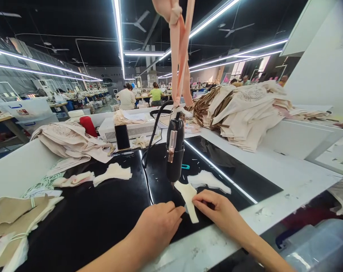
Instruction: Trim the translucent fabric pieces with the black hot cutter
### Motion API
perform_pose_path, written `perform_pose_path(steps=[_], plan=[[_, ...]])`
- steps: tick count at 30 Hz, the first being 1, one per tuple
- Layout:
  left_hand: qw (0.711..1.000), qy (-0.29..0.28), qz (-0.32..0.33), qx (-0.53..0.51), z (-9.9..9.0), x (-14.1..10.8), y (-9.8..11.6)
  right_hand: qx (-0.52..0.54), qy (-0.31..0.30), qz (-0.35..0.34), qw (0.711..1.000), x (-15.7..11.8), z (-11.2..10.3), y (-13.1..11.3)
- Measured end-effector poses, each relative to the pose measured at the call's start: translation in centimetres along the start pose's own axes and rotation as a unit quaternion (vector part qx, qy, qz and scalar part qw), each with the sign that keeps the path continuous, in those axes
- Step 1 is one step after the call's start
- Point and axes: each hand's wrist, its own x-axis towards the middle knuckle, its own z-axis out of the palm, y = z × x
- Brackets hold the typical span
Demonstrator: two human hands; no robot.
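A cream cut fabric piece [189, 197] lies on the glossy black board, its upper end at the tip of a black handheld tool [175, 151]. The tool hangs upright, tip down, from knotted pink cloth strips [178, 56]. My right hand [217, 207] pinches the right edge of the piece between thumb and fingers. On the other side, my left hand [161, 224] is closed, its fingertips near the piece's left edge. Something small and pale shows at those fingertips, too small to name. Beyond my right hand lies a stack of white cut pieces [208, 179].
More cut pieces [112, 173] lie left on the black board [95, 215]. A phone [122, 136] leans against a white vented box [137, 129]. Fabric heaps [69, 141] and tall stacks [247, 109] stand behind. A black cable [153, 139] loops beside the tool. Co-workers sit far off.
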Motion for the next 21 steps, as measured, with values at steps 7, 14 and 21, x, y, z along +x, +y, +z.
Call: perform_pose_path(steps=[7,14,21], plan=[[0.997,-0.048,0.014,0.055,0.1,1.0,0.7,0.079,0.037,0.022,0.996,0.6,-0.3,0.0],[0.998,-0.047,0.007,0.04,0.1,1.3,0.7,0.193,0.105,0.076,0.973,1.2,-1.5,-1.4],[0.997,-0.072,0.004,0.025,-0.4,1.6,0.7,0.358,0.233,0.067,0.902,2.5,-2.1,-2.8]])
